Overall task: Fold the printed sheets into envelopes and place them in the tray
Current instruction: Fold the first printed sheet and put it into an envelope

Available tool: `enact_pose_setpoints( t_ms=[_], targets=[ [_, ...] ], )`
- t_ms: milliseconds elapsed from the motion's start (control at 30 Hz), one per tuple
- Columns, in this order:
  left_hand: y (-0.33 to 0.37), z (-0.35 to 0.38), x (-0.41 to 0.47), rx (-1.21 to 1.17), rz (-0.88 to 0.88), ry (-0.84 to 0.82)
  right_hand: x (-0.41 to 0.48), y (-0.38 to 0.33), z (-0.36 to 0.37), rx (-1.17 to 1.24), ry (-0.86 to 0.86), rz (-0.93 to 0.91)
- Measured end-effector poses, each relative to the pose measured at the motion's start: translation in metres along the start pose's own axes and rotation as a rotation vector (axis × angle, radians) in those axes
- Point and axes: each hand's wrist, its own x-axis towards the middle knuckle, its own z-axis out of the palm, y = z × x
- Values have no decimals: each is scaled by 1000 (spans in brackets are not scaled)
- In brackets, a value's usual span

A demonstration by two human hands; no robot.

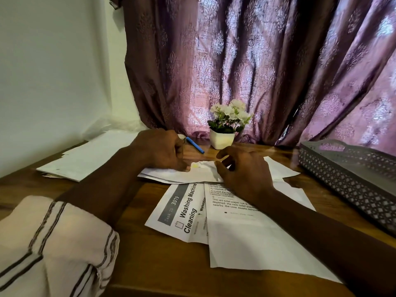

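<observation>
A partly folded white sheet (192, 174) lies across the middle of the wooden table. My left hand (162, 148) has its fingers curled and pinches the sheet's upper edge near a small yellow mark. My right hand (244, 170) holds the same sheet from the right, thumb raised and fingers curled over its edge. Closer to me lie two printed sheets: one headed "Washing Machine Cleaning" (182, 211) and one with small text (242, 236) overlapping it, partly under my right forearm. The grey perforated tray (342, 174) stands at the right; nothing shows inside it.
A stack of white papers (92, 155) lies at the back left by the wall. A blue pen (195, 145) and a small white pot of flowers (221, 140) sit behind my hands. A purple curtain (257, 61) hangs at the table's back edge.
</observation>
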Motion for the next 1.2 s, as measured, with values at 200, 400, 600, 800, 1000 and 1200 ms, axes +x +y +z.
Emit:
enact_pose_setpoints(
  t_ms=[200,400,600,800,1000,1200],
  targets=[
    [9,15,4,-129,-52,-70,-1,-3,-1,19,-16,-44],
    [23,27,2,-364,-90,-46,4,8,4,328,-64,17],
    [-25,-6,-3,-280,-93,-412,4,17,4,34,-517,57],
    [-34,-6,-12,-814,-176,-440,4,13,1,32,-556,65],
    [9,21,-1,-975,-242,-147,3,10,6,189,-511,108],
    [5,12,-3,-978,-330,-247,3,10,1,17,-617,19]
  ],
)
